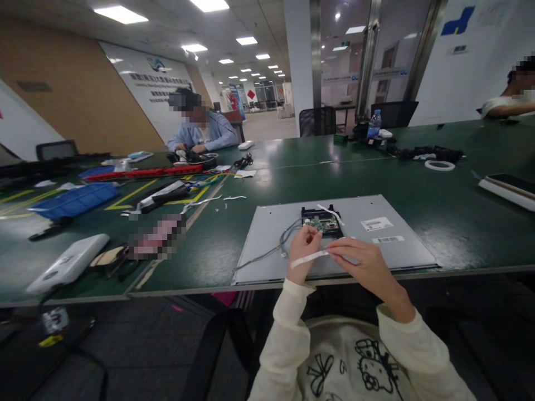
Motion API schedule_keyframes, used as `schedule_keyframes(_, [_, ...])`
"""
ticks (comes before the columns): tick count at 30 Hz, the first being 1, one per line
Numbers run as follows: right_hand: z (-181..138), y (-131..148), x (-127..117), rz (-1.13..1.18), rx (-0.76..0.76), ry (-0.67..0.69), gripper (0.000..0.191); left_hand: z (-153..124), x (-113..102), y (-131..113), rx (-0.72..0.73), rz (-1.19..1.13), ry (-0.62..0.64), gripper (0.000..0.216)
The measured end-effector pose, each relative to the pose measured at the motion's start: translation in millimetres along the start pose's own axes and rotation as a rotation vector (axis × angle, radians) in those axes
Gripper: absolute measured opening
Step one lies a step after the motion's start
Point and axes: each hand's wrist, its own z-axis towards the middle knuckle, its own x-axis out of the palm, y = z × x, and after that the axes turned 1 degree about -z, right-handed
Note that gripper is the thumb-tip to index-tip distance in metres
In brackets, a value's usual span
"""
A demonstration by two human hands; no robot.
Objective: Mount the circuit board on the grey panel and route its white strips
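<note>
A grey monitor panel (376, 245) lies back-up on the green table near its front edge. A small green circuit board (321, 223) sits at its middle, with grey wires (271, 250) running off to the left. My left hand (304, 250) and my right hand (363, 262) hover over the panel's near edge. Between them they pinch a thin white strip (311, 257), each hand closed on one end. A second white strip (330, 213) lies beside the board.
Green table (460, 200) with a tape roll (439, 165), a water bottle (374, 123), black parts (422, 151), and a flat device (507, 189) at right. Left: blue bin (75, 200), white casing (69, 262), red bar (146, 174). Two other people sit at the far side.
</note>
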Motion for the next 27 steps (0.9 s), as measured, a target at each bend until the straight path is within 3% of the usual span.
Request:
schedule_keyframes(6, [8,4,3,0.032,0.133,-0.241,0.016,-12,-6,-11,0.092,0.162,-0.07,0.006])
schedule_keyframes(11, [22,-4,13,0.045,0.25,-0.305,0.02,-18,-50,-15,0.244,0.527,-0.161,0.012])
schedule_keyframes(13, [31,-6,19,-0.029,0.245,-0.285,0.021,-17,-70,-9,0.29,0.643,-0.185,0.016])
schedule_keyframes(16, [46,-4,31,-0.147,0.197,-0.227,0.024,-17,-89,5,0.269,0.732,-0.118,0.023])
schedule_keyframes(20, [59,-1,53,-0.291,0.126,-0.159,0.028,-18,-92,17,0.241,0.762,-0.057,0.025])
schedule_keyframes(27, [59,1,81,-0.478,0.07,0.061,0.028,-17,-90,23,0.259,0.728,-0.082,0.025])
